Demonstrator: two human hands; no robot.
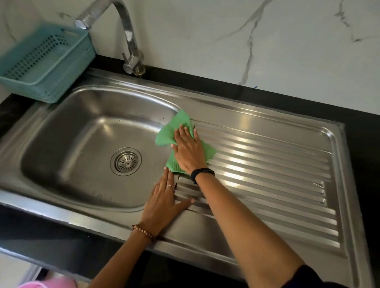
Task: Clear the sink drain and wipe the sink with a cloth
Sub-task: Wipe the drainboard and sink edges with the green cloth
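Black bench frames the stainless steel sink; its round drain strainer looks clear. Mid-frame, the right hand presses flat on the green cloth at the basin's rim; the left hand rests spread below. Wiping seems underway.

Both hands flat — right hand ahead.

One head-worn view looks forward and steeply down from close above, the sink filling most of it. Both forearms enter from the bottom edge; the right hand lies near centre, the left hand just below it.
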